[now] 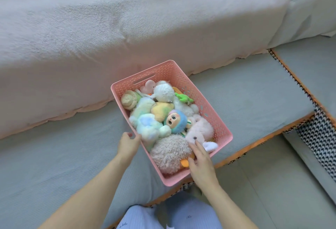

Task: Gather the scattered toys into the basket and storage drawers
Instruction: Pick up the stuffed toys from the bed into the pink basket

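A pink perforated plastic basket (212, 117) sits on the grey sofa seat, filled with several plush toys. Among them are a pastel tie-dye plush (149, 121), a blue-hooded doll (177, 121), a white fluffy plush (163, 91), a pale pink plush (200, 130) and a beige furry plush (169, 152). My left hand (128, 145) grips the basket's left rim. My right hand (201, 165) lies at the basket's near right corner, its straight fingers resting on the plush toys inside.
The sofa backrest (109, 34) is draped with a pinkish-white blanket behind the basket. The grey seat cushion (254, 97) has an orange-trimmed houndstooth edge (263, 137). My knees in pale blue trousers (163, 217) are at the bottom.
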`<act>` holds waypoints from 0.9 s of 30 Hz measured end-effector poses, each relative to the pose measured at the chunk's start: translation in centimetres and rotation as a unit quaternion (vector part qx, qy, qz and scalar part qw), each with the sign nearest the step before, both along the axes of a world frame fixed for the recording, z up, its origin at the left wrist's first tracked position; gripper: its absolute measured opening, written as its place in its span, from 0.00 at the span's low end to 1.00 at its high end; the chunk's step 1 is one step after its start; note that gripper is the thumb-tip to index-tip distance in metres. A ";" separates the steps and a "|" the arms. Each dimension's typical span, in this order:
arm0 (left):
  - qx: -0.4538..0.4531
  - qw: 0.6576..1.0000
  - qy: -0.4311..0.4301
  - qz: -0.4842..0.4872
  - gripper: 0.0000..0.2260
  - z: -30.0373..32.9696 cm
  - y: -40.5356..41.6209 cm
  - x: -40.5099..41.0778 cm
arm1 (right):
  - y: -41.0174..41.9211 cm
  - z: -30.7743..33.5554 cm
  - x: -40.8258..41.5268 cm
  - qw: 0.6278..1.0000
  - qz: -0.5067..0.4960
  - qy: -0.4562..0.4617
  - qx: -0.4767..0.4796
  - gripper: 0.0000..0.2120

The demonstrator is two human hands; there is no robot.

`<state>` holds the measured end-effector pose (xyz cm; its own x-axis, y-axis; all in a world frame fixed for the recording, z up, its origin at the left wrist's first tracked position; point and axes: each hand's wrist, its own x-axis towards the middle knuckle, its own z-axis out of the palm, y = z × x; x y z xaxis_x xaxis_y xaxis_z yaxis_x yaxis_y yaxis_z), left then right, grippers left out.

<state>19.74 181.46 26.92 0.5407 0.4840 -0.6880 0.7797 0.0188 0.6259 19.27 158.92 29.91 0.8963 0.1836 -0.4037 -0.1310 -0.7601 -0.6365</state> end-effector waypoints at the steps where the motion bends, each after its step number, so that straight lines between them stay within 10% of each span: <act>1: -0.055 0.998 -0.005 0.017 0.15 0.4 -0.3 -0.4 | -0.2 0.2 -0.5 1.000 -0.001 -0.002 0.003 0.25; 3: -0.074 0.997 -0.025 0.025 0.05 1.0 -0.7 -0.8 | -0.8 0.7 -1.4 1.000 -0.002 -0.010 0.010 0.24; 16: -0.116 0.977 0.061 0.166 0.14 2.2 -11.6 -0.9 | -10.3 3.5 -0.3 0.998 -0.034 -0.036 0.045 0.23; 27: -0.399 0.868 0.121 0.271 0.14 9.0 -27.7 4.6 | -19.1 4.5 8.7 0.999 -0.013 -0.007 0.037 0.22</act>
<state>24.35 153.76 35.94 0.1750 -0.0602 -0.9827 0.6282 0.7754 0.0644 27.99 139.79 34.41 0.9067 0.1897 -0.3767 -0.1402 -0.7068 -0.6934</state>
